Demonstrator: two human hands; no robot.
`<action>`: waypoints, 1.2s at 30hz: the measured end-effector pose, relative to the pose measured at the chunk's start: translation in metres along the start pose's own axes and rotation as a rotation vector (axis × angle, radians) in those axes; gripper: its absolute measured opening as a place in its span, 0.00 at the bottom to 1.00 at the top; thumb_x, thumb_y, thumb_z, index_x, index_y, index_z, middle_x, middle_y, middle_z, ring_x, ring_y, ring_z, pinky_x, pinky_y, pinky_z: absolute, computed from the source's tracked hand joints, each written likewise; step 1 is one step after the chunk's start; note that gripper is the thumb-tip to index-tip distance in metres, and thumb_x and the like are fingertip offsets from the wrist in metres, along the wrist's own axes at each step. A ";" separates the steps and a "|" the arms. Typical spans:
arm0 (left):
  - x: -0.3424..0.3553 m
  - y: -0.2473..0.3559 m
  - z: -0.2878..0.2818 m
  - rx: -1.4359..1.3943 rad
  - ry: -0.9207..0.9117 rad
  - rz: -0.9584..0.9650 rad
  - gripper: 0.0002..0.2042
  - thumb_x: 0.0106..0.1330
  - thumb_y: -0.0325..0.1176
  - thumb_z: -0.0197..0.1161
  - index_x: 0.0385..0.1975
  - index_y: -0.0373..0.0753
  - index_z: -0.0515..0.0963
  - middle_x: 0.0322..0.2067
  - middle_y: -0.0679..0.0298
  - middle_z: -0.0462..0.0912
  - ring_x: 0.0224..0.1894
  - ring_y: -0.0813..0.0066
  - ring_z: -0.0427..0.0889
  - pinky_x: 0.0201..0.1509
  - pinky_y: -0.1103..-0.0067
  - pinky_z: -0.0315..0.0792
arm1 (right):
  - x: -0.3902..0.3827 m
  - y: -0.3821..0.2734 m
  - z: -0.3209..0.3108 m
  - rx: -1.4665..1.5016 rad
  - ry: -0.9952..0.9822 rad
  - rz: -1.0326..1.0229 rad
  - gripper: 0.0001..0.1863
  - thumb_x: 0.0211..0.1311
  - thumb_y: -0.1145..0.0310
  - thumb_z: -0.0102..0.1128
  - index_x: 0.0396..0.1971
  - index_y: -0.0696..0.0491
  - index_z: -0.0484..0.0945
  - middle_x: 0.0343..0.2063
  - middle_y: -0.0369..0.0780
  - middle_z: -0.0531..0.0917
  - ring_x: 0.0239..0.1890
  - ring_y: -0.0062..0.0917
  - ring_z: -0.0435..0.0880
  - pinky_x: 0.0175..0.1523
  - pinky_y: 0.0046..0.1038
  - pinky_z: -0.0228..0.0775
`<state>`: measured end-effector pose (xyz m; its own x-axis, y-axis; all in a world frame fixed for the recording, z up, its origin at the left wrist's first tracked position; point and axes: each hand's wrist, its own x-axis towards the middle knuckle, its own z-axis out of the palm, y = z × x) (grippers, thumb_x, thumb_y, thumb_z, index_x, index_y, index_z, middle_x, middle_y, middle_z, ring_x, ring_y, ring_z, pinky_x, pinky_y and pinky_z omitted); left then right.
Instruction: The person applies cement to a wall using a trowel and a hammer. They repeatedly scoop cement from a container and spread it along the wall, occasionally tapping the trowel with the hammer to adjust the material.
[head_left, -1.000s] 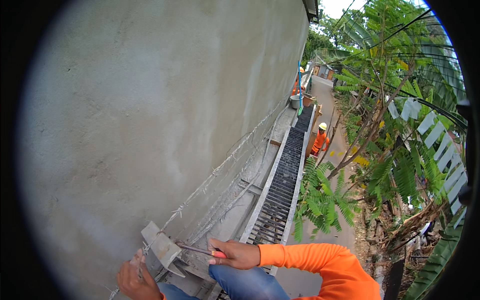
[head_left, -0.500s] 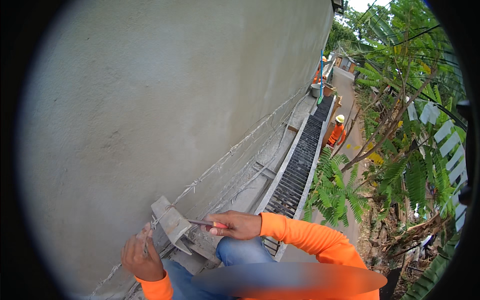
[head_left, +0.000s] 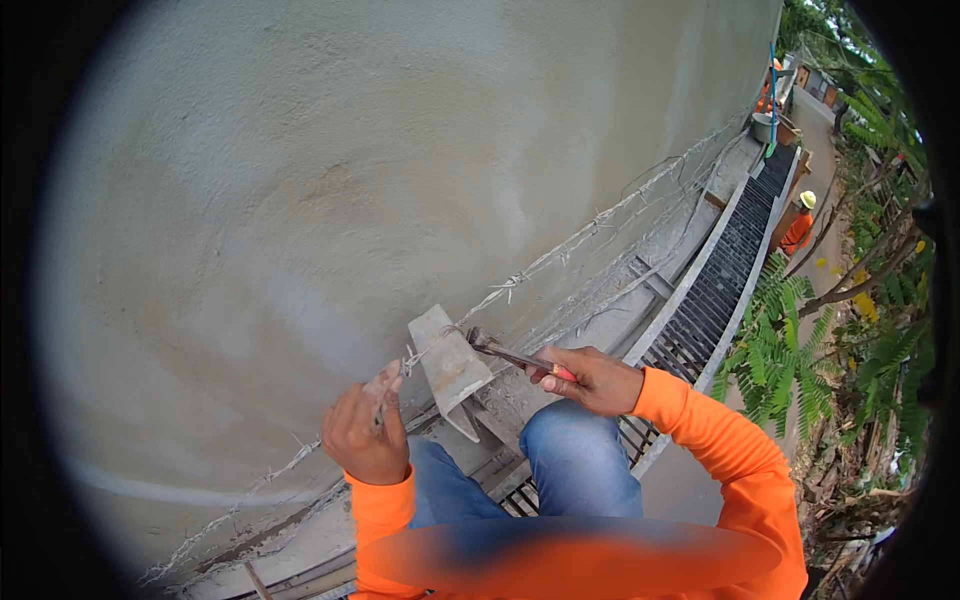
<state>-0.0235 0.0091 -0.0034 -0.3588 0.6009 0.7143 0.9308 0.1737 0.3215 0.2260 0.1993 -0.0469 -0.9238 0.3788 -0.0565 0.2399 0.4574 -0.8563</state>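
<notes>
A grey plastered wall (head_left: 300, 180) fills most of the view, and beside it a dark slatted grating (head_left: 715, 265) slants away to the upper right. The right arm, in an orange sleeve (head_left: 725, 440), comes in from the lower right, bent at the elbow, its forearm pointing up and leftward; the left forearm rises more steeply from the lower edge, near the person's blue-trousered knees (head_left: 580, 460). Between the two hands, a pale angled metal bracket (head_left: 450, 365) stands tilted against the run of barbed wire (head_left: 545, 262), which passes along the wall and across the bracket's upper part. The left hand (head_left: 368, 425) is left of the bracket, knuckles outward, its fingers curled and closed with the thumb around the wire just beside the bracket's edge. The right hand (head_left: 597, 380), to the right of the bracket, is clamped on the red handle of a slim metal tool (head_left: 520, 357). The tool points left from that fist, its dark head near the bracket's right side; whether the head touches the bracket or the wire there, I cannot tell.
</notes>
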 end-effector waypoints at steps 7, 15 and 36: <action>0.001 0.002 0.009 -0.091 0.044 -0.003 0.06 0.67 0.25 0.68 0.41 0.38 0.89 0.32 0.57 0.89 0.29 0.62 0.85 0.36 0.73 0.75 | -0.006 0.002 0.001 -0.015 0.087 -0.166 0.16 0.79 0.60 0.53 0.56 0.54 0.73 0.32 0.50 0.80 0.36 0.49 0.82 0.42 0.44 0.72; 0.002 0.006 0.010 -0.111 0.038 -0.064 0.07 0.68 0.25 0.68 0.42 0.36 0.89 0.32 0.55 0.89 0.30 0.64 0.85 0.36 0.74 0.76 | 0.003 0.001 0.001 -0.038 0.159 -0.213 0.15 0.78 0.62 0.54 0.56 0.52 0.69 0.31 0.53 0.80 0.37 0.56 0.80 0.40 0.50 0.69; 0.010 0.004 0.005 -0.139 0.019 -0.043 0.06 0.69 0.26 0.68 0.41 0.37 0.89 0.35 0.56 0.90 0.33 0.63 0.88 0.39 0.75 0.78 | -0.009 -0.125 -0.069 -0.727 -0.131 0.185 0.15 0.74 0.65 0.56 0.51 0.57 0.66 0.28 0.51 0.84 0.32 0.49 0.87 0.35 0.50 0.75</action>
<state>-0.0233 0.0195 0.0018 -0.4010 0.5803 0.7088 0.8963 0.0884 0.4346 0.2249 0.1943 0.0963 -0.8664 0.4232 -0.2651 0.4887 0.8278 -0.2756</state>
